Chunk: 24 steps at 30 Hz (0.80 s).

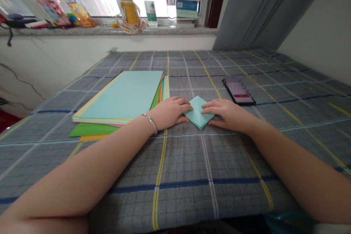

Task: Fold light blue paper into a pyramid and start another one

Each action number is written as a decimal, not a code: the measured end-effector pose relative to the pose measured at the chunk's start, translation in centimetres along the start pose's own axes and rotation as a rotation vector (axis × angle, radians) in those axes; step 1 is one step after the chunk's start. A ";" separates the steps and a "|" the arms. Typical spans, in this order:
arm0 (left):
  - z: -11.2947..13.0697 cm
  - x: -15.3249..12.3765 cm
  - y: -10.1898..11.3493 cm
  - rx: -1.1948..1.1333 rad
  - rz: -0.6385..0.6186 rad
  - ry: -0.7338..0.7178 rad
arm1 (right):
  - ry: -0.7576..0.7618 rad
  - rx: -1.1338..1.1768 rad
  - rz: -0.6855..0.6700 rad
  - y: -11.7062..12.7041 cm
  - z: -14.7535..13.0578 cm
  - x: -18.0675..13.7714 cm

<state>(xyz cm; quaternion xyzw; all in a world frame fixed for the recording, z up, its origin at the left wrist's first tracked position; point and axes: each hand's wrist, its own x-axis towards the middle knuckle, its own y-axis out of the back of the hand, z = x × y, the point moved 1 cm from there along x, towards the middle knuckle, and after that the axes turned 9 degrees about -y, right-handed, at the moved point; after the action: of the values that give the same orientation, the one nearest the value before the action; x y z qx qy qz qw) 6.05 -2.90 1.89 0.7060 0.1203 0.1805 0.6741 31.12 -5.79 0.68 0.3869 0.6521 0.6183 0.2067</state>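
Because the folded paper [197, 114] lies flat on the checked cloth [186, 161], I seem to steady its opposite sides with left hand [172, 111] and right hand [228, 115], fingers loosely uncurled; the paper stack [124, 93] sits leftward, probably for room.

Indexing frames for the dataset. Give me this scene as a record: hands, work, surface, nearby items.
left hand: touching left side of folded paper
right hand: touching its right side
work: light blue, diamond-shaped, one corner toward the person
surface: gray plaid cloth
left of work: paper stack, light blue sheet on top
right of work: phone, screen up, partly pixelated
wrist: silver bracelet, left
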 end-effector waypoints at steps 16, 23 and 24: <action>0.2 0.2 -0.8 0.013 0.053 -0.116 | 0.076 -0.020 0.023 -0.1 -0.2 -0.2; 0.3 0.4 -0.7 -0.042 0.100 -0.129 | 0.066 -0.008 0.035 -0.1 -0.1 -0.2; 0.4 0.4 -0.6 -0.012 0.098 -0.143 | 0.068 -0.008 0.039 -0.1 -0.1 -0.2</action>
<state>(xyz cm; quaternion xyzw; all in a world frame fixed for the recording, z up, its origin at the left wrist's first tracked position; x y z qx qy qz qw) 6.62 -3.02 1.28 0.7182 0.0362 0.1629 0.6755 31.12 -6.03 0.53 0.3772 0.6486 0.6378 0.1739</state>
